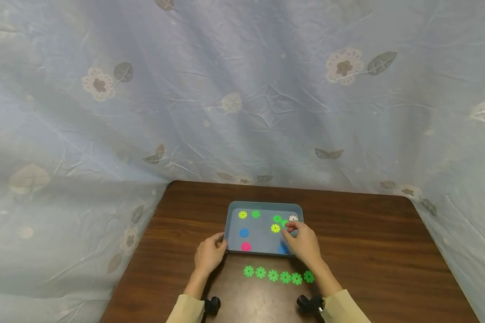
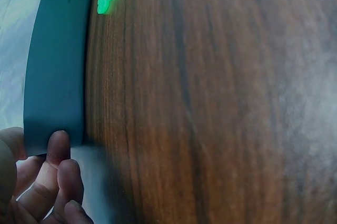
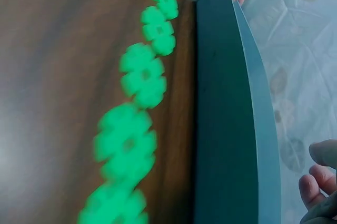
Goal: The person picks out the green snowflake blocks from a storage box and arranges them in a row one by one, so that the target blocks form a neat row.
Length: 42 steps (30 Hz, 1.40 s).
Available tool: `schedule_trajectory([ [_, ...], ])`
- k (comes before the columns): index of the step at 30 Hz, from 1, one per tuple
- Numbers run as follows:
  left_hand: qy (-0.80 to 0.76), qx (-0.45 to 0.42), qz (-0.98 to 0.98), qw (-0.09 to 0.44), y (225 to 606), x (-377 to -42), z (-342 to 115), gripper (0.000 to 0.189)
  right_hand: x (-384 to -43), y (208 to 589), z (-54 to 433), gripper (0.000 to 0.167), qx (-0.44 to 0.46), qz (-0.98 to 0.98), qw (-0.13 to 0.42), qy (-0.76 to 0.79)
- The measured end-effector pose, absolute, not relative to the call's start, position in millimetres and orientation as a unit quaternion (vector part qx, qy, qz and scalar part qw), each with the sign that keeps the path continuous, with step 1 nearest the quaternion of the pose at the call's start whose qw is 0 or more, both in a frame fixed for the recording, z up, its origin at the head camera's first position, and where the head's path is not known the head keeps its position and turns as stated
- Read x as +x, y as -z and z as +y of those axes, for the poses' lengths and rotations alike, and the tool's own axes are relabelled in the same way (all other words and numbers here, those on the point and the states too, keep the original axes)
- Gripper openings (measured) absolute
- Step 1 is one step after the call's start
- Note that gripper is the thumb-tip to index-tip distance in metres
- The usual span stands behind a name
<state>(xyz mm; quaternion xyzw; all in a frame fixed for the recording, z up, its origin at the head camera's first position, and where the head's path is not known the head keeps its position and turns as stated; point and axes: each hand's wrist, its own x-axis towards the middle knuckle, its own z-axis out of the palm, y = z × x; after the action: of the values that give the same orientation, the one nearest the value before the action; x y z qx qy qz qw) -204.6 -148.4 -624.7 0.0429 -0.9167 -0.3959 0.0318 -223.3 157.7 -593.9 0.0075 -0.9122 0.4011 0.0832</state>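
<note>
A shallow blue-grey tray [image 1: 262, 252] lies on the table, with several flower-shaped plastic discs inside. My left hand [image 1: 210, 255] grips the tray's near left corner; in the left wrist view its fingertips [image 2: 59, 148] press the tray wall [image 2: 55, 71]. Over the tray's right side hovers my right hand [image 1: 304, 242], fingers loosely bent. Its thumb and fingertips [image 3: 310, 184] stand apart in the right wrist view, nothing showing between them. Nearest to them are a green disc [image 1: 284, 223], a white disc [image 1: 293, 218] and a yellow disc [image 1: 275, 228]. A blue disc [image 1: 283, 248] is partly hidden beside the hand.
A row of several green discs [image 1: 272, 275] lies on the wooden table [image 1: 372, 251] along the tray's near side. At the tray's left are a yellow disc [image 1: 243, 215], a blue disc [image 1: 244, 233] and a pink disc [image 1: 246, 246]. Patterned cloth [image 1: 242, 134] hangs behind the table.
</note>
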Motion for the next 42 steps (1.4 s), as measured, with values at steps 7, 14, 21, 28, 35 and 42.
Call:
schedule_trajectory([
  [7, 0.386, 0.042, -0.921, 0.037, 625, -205, -150, 0.034, -269, 598, 120, 0.029, 0.028, -0.905, 0.06, -0.42],
  [14, 0.388, 0.038, -0.92, 0.039, 626, -202, -150, 0.033, -295, 615, 95, 0.03, 0.015, -0.915, 0.037, -0.402],
  [21, 0.389, 0.031, -0.92, 0.036, 627, -200, -149, 0.034, -304, 629, 85, 0.033, -0.004, -0.919, 0.021, -0.393],
  [28, 0.385, 0.036, -0.921, 0.042, 626, -203, -151, 0.034, -313, 634, 76, 0.04, 0.007, -0.928, 0.03, -0.372],
  [35, 0.383, 0.036, -0.922, 0.04, 627, -203, -151, 0.035, -316, 636, 68, 0.038, -0.014, -0.944, 0.018, -0.329],
  [42, 0.377, 0.037, -0.924, 0.045, 627, -204, -150, 0.034, -318, 634, 68, 0.032, -0.016, -0.945, 0.017, -0.326],
])
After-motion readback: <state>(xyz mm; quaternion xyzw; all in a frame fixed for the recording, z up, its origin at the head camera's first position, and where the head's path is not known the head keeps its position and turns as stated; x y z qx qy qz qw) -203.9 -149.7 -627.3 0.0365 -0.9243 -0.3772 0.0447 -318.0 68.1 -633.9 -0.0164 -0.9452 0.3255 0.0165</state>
